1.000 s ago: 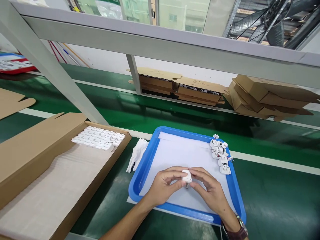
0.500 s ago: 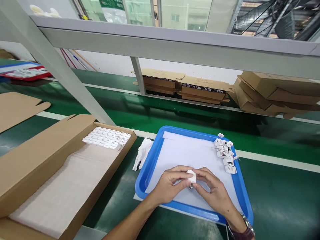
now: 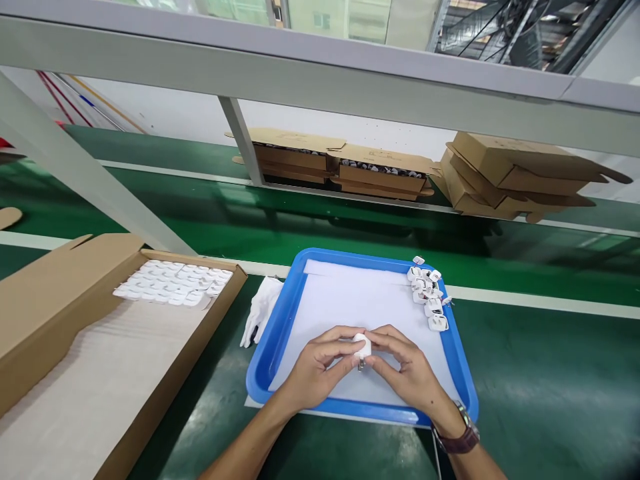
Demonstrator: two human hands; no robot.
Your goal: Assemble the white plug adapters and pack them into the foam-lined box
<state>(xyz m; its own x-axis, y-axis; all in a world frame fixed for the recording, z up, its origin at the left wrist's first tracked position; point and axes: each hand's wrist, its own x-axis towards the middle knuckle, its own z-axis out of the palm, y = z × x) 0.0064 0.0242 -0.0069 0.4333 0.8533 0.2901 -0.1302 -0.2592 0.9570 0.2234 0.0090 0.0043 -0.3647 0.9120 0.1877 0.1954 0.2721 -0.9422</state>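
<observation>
A small white plug-in charger (image 3: pixel 363 346) with metal prongs pointing down is pinched between both my hands, over the near part of a blue tray (image 3: pixel 260 373). My left hand (image 3: pixel 320 367) grips its left side with thumb and fingers. On the other side, my right hand (image 3: pixel 405 367) closes its fingertips against the charger. White paper (image 3: pixel 345 300) lines the tray. Along the tray's right side lie several open white charger housings (image 3: pixel 434 307), some with small parts and wires showing.
To the left, an open cardboard box (image 3: pixel 175 380) holds rows of white pieces (image 3: pixel 173 283) at its far end. A white glove (image 3: pixel 263 308) lies beside the tray. Beyond the green bench, filled cartons (image 3: pixel 380 179) and stacked cardboard boxes (image 3: pixel 520 173) stand below a grey frame rail (image 3: pixel 310 83).
The view has turned right, so everything appears shifted left. Both hands still hold the charger in much the same pose over the tray.
</observation>
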